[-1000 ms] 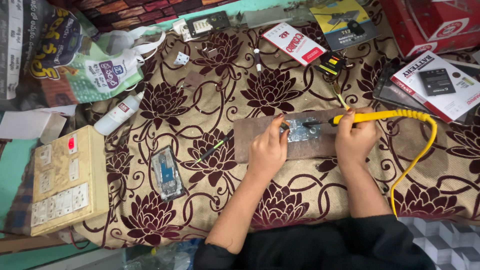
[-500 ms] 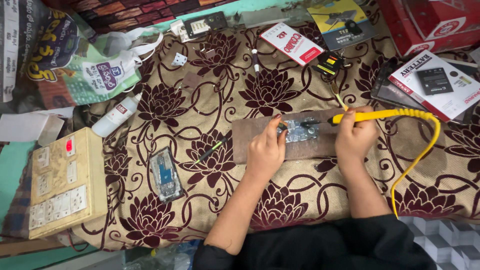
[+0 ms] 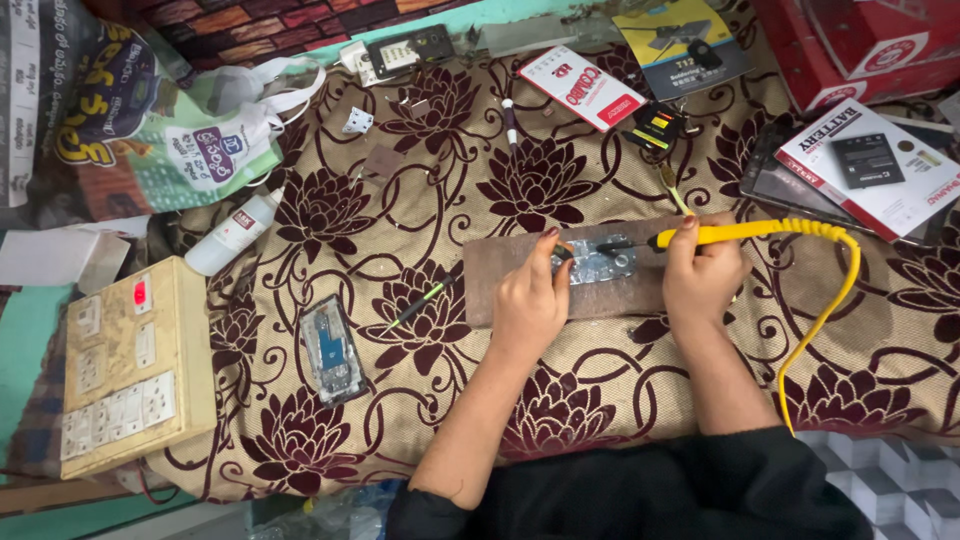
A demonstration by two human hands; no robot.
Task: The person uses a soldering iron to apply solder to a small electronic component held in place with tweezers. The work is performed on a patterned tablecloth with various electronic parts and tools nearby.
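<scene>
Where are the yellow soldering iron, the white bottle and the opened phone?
yellow soldering iron (image 3: 745, 233), head view, on its handle.
white bottle (image 3: 232, 233), head view, mid-body.
opened phone (image 3: 332, 348), head view, on its blue inside.

My left hand (image 3: 530, 305) lies palm down, knuckles up, fingers curled forward with the thumb and forefinger pinched together at the tips. My left forearm runs back at a slant toward my body. My right hand (image 3: 703, 275) is closed in a fist-like grip, forefinger stretched out on top, wrist straight. Both bare forearms come out of dark sleeves.
</scene>
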